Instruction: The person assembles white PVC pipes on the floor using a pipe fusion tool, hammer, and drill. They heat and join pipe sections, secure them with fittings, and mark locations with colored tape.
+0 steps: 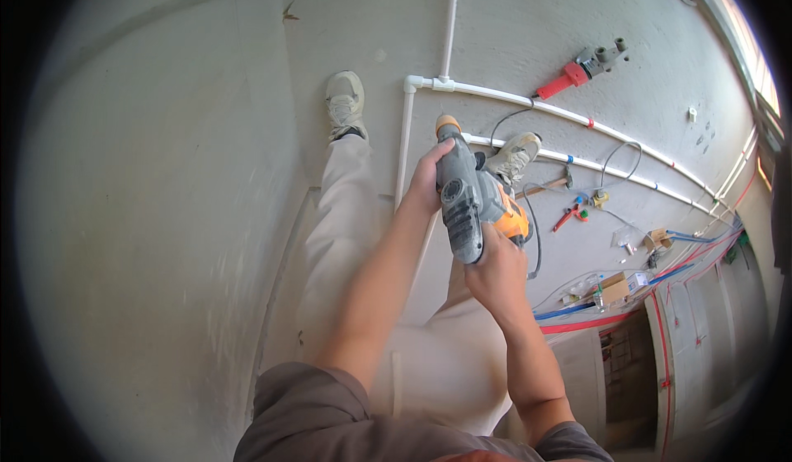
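A grey and orange rotary hammer drill [464, 206] is held in front of me, its orange-collared chuck pointing away. My left hand [426, 175] is closed around the front of its body, just behind the chuck. At the rear, my right hand [499, 268] wraps around the handle; some of its fingers are hidden. A black cable [536, 247] hangs from the tool on the right. Beneath the chuck lie white pipes [495, 95] joined by elbow and tee fittings. Whether a bit in the chuck touches anything, I cannot tell.
A red-handled pipe welding tool [569, 81] lies beyond the pipes. A hammer [549, 186], a red pipe cutter [569, 214] and a cardboard box [614, 289] lie to the right. My shoes [345, 103] straddle the pipe corner. A bare wall [165, 214] rises at left.
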The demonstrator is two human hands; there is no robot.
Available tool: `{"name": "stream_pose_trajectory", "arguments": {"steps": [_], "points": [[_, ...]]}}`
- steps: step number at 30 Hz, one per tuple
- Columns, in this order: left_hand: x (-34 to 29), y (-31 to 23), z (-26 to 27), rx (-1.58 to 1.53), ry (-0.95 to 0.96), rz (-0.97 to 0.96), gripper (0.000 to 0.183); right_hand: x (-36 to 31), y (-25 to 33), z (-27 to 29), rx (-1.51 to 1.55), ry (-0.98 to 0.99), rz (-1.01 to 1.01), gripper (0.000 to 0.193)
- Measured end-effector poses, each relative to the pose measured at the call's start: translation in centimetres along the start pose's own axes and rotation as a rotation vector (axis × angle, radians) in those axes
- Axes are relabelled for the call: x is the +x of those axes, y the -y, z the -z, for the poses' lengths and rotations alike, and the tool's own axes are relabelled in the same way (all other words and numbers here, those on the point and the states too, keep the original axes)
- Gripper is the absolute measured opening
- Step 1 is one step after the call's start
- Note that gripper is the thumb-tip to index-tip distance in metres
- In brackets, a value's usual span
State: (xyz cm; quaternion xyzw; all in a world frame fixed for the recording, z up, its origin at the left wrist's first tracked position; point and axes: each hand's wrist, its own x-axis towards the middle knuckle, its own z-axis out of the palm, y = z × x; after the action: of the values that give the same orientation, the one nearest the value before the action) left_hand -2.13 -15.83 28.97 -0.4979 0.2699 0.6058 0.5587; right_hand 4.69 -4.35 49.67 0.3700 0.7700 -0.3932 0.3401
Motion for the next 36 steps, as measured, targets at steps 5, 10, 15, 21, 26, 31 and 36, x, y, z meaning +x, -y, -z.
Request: {"name": "stream_pose_trajectory", "arguments": {"steps": [5,10,15,21,26,31,36], "points": [[1.8,-4.5,-0.2,0.051,0.011,-0.060,0.035,3.8,2.9,-1.0,-0.056,-0.026,0.026,0.024],[3.5,-7.1,0.1,-0.021,0.057,-0.062,0.035,6.9,4.6,-1.9,-0.088,-0.016,-0.004,0.023],[4.7,-8.4,0.8,-0.012,0.064,-0.037,0.036,8.7,5.5,-2.7,-0.097,0.016,-0.062,0.021],[5.7,-8.3,1.7,-0.062,0.070,-0.007,0.033,9.4,5.6,-3.0,-0.096,0.013,-0.063,0.020],[6.6,-8.3,2.3,-0.068,0.072,-0.003,0.038,9.7,5.2,-3.4,-0.089,0.006,-0.060,0.020],[6.8,-8.4,2.2,-0.050,0.054,-0.004,0.039,9.9,4.9,-3.7,-0.066,-0.004,-0.063,0.021],[6.8,-8.7,1.9,-0.038,0.032,-0.031,0.039,10.3,4.5,-4.0,-0.037,-0.010,-0.085,0.022]]}}
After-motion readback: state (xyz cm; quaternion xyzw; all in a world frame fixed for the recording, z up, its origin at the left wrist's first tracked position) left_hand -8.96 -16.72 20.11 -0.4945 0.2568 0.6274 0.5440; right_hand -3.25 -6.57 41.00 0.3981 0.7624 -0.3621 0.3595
